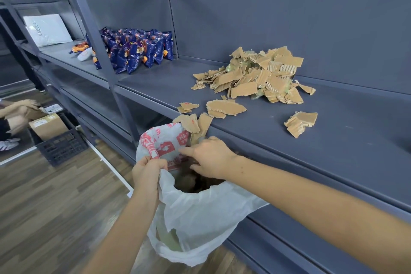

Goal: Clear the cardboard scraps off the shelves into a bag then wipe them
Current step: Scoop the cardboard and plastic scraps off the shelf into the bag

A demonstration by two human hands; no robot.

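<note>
Below, left hand (pixel 148 170) tight on bag (pixel 195 218) rim; right hand (pixel 211 158) outstretched, grip slack, empty

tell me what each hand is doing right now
left hand: grips the bag rim
right hand: open, at the bag mouth, holding nothing visible
</note>
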